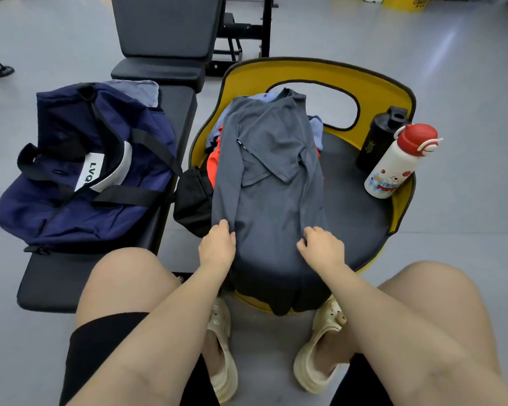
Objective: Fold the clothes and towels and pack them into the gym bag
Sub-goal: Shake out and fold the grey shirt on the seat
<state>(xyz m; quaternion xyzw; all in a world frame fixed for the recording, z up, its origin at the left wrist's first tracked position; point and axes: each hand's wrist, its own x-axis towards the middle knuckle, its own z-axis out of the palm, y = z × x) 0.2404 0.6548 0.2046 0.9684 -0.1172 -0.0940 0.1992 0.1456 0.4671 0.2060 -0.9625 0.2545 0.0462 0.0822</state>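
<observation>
Folding the grey shirt (272, 183) on the yellow chair (376, 92).

I see left hand (217, 247) and right hand (323, 249) each pinching the shirt near its lower part, sleeves already crossed over the chest. I'd lift evenly and bring the hem up to the collar, keeping edges square. Gym bag (79, 168) sits on the worktop (59, 282) to the left, well apart.

A gym — padded weight bench (162, 27), shaker bottle (379, 139).
</observation>
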